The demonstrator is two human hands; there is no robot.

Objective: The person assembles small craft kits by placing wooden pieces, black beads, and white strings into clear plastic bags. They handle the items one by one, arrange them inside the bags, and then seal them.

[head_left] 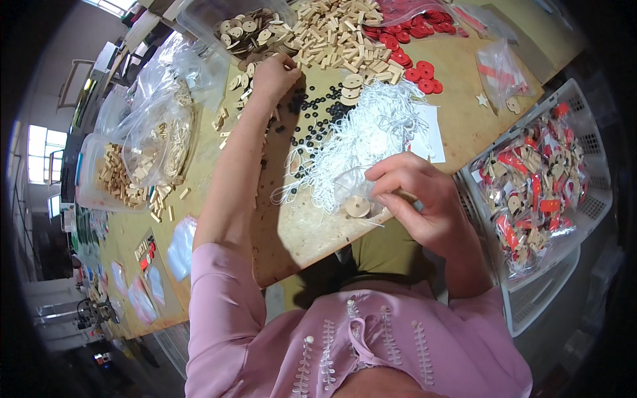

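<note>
Right hand (pixel 424 199), right of centre: fingertips pinching clear bag (pixel 349 182) near frame centre, wooden disc (pixel 357 206) at its lower end. Left hand (pixel 273 78), upper left: fingers curled beside disc pile (pixel 255 43); cannot tell whether holding anything.

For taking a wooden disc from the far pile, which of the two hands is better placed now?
Probably the left hand: it is stretched forward, at the edge of the wooden disc pile. The right hand is farther away and holds a clear plastic bag.
</note>
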